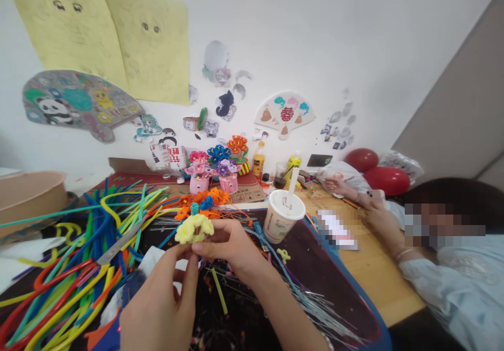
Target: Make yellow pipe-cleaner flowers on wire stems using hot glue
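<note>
A pale yellow pipe-cleaner flower (195,229) is pinched between the fingertips of my left hand (163,293) and my right hand (230,243), above the dark tabletop. The fingers of both hands are closed around its lower edge, and part of that edge is hidden behind them. Just beyond it lie orange and blue pipe-cleaner flowers (207,202). Under my hands is a short yellow pipe-cleaner piece (219,291). A small yellow pipe-cleaner shape (283,255) rests to the right of my right wrist.
Colourful pipe cleaners (88,235) heap at left, with red-handled scissors (122,243) on them. A lidded cup (281,220) with a straw stands right of my hands, near thin wires (326,309). Potted pipe-cleaner flowers (199,175) stand behind. At right, another person holds a phone (376,199).
</note>
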The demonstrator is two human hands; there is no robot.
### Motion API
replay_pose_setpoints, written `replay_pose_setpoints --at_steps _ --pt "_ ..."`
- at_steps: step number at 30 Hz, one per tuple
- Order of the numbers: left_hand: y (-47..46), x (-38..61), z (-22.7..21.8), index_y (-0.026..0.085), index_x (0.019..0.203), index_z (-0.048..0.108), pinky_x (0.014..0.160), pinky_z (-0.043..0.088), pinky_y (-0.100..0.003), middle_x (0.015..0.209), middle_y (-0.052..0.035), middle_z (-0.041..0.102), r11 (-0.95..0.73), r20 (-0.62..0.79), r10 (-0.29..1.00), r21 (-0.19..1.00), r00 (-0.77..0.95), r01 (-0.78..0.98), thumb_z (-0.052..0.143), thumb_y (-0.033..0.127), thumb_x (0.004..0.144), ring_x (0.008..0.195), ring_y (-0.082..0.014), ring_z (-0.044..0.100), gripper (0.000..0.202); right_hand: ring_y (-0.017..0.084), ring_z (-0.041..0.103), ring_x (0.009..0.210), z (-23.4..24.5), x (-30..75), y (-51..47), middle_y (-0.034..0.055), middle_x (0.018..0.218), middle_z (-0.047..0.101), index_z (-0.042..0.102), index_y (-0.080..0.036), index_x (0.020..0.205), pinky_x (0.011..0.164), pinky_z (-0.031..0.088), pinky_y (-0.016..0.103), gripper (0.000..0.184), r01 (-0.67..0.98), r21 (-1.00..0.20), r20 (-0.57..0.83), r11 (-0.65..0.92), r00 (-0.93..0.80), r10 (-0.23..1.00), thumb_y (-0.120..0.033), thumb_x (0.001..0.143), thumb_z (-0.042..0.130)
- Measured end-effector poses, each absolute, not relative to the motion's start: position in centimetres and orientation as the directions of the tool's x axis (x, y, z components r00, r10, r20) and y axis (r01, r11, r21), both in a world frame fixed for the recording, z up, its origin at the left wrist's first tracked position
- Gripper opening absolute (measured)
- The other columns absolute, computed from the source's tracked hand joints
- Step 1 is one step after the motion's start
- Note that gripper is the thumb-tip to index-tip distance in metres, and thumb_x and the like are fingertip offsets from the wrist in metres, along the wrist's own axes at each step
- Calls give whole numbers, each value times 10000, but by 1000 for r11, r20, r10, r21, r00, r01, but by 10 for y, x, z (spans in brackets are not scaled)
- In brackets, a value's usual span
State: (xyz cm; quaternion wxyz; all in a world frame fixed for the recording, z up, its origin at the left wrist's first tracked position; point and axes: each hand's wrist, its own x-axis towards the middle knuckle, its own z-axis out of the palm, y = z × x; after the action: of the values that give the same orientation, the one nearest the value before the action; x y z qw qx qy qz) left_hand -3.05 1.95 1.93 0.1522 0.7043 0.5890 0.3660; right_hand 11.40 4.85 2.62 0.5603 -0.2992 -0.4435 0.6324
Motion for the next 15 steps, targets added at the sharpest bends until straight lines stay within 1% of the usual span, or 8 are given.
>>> replay_pose_setpoints --at_steps 5,8,12,15 --pt "21 -30 21 276 972 616 530 450 -269 719 9 725 -227 296 955 663 28 714 471 424 845 517 -195 671 243 132 619 719 24 114 48 -5 815 734 791 -187 877 715 475 248 384 -437 -898 146 45 -200 969 -287 531 923" --pt "23 -29 21 277 964 619 536 453 -270 733 6 730 -211 284 959 678 14 704 470 440 833 535 -198 678 257 141 625 741 23 115 48 -1 820 737 793 -186 887 739 479 259 373 -444 -894 155 52 -199 968 -276 546 916" --pt "22 -29 20 284 928 630 523 446 -267 711 18 724 -185 271 962 699 -17 691 475 449 816 507 -189 662 252 146 636 768 25 115 47 2 813 745 799 -177 899 796 481 271 357 -450 -891 172 63 -204 964 -275 572 906" --pt "21 -30 21 288 921 632 532 445 -270 677 26 715 -176 271 962 700 -30 692 484 453 811 515 -192 668 248 142 639 766 27 115 46 4 821 753 803 -179 899 797 478 269 300 -437 -896 181 78 -200 963 -282 627 880"
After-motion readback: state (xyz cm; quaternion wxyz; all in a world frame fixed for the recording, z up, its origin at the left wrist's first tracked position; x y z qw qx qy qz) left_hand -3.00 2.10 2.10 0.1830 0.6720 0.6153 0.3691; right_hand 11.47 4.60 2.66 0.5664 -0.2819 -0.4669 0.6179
